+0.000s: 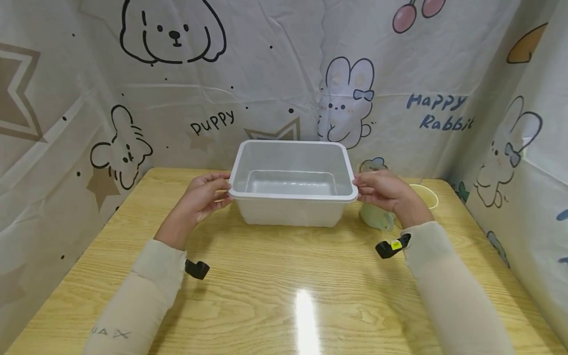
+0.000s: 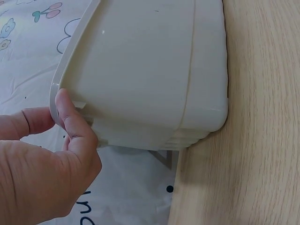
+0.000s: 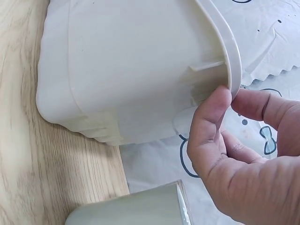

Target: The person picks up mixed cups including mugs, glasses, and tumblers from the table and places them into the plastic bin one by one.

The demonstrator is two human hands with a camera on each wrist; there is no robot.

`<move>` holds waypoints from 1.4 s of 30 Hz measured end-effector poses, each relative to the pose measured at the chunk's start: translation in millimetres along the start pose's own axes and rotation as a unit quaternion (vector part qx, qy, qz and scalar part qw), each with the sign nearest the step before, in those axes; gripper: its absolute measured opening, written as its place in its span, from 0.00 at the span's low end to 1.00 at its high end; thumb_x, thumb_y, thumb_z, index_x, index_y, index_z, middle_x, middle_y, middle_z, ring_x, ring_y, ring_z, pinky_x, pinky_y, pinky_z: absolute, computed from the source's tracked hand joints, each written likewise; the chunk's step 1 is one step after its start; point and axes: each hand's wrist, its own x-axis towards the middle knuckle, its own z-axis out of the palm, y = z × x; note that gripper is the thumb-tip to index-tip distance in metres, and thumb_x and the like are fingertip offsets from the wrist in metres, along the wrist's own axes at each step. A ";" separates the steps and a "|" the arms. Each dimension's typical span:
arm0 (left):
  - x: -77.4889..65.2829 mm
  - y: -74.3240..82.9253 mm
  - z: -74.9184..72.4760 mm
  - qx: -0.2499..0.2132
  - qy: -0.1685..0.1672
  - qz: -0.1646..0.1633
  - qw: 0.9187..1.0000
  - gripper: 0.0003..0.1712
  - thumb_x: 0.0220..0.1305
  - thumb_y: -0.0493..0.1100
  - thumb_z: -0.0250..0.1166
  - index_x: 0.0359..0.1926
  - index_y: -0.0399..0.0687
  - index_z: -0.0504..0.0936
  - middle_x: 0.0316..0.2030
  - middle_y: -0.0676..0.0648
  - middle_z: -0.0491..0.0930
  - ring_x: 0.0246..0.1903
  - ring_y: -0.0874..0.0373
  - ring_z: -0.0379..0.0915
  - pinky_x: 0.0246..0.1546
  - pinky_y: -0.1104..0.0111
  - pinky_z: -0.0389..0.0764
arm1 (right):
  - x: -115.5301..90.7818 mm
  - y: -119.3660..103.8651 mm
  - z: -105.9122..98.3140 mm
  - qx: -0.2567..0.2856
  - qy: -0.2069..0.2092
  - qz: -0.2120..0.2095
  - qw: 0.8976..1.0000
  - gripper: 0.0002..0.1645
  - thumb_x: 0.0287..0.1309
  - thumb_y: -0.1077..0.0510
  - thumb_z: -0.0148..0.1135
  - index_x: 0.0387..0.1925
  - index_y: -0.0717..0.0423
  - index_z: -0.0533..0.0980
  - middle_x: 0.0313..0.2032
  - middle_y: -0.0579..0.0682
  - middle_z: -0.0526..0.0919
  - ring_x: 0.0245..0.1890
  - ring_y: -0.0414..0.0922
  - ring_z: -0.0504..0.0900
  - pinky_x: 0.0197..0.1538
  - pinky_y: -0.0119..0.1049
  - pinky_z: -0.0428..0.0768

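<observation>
A white rectangular plastic tub (image 1: 290, 212) stands upright at the back middle of the table, its inside facing up. My left hand (image 1: 205, 195) pinches the rim at the tub's left end; in the left wrist view, the thumb (image 2: 40, 121) lies on the outer lip and a finger curls underneath. On the opposite end, my right hand (image 1: 381, 190) grips the rim the same way, thumb and bent fingers around the lip (image 3: 233, 61). Below the right hand is a pale green mug (image 1: 374, 217), partly covered by that hand.
Behind my right wrist shows the yellow rim of a cup (image 1: 437, 197). The wooden table (image 1: 248, 281) ends at a printed cloth (image 1: 275, 74) hanging at the back and sides. Small black cameras (image 1: 197, 269) sit at both sleeve cuffs.
</observation>
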 end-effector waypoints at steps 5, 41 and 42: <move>-1.5 -0.8 -0.6 -0.001 -0.010 0.000 1.000 0.21 0.71 0.32 0.55 0.63 0.40 0.68 0.54 0.40 0.69 0.37 0.57 0.78 0.37 0.73 0.84 | -3.5 0.5 -2.2 0.004 -0.004 0.000 1.000 0.15 0.71 0.65 0.58 0.56 0.67 0.73 0.42 0.51 0.83 0.40 0.43 0.83 0.45 0.34 0.85; -30.6 0.1 3.6 0.008 -0.060 -0.022 0.998 0.28 0.71 0.31 0.57 0.70 0.40 0.64 0.53 0.36 0.71 0.37 0.55 0.81 0.41 0.69 0.86 | -31.1 6.8 -18.9 0.036 -0.069 0.002 0.997 0.14 0.70 0.72 0.54 0.46 0.64 0.84 0.43 0.56 0.87 0.37 0.45 0.87 0.43 0.36 0.86; -31.3 0.2 3.9 0.007 -0.061 -0.023 0.998 0.28 0.71 0.31 0.57 0.70 0.40 0.64 0.53 0.36 0.71 0.37 0.55 0.81 0.41 0.69 0.86 | -32.1 6.8 -19.1 0.035 -0.068 0.002 0.997 0.14 0.70 0.72 0.54 0.45 0.63 0.84 0.43 0.56 0.87 0.37 0.45 0.87 0.43 0.36 0.86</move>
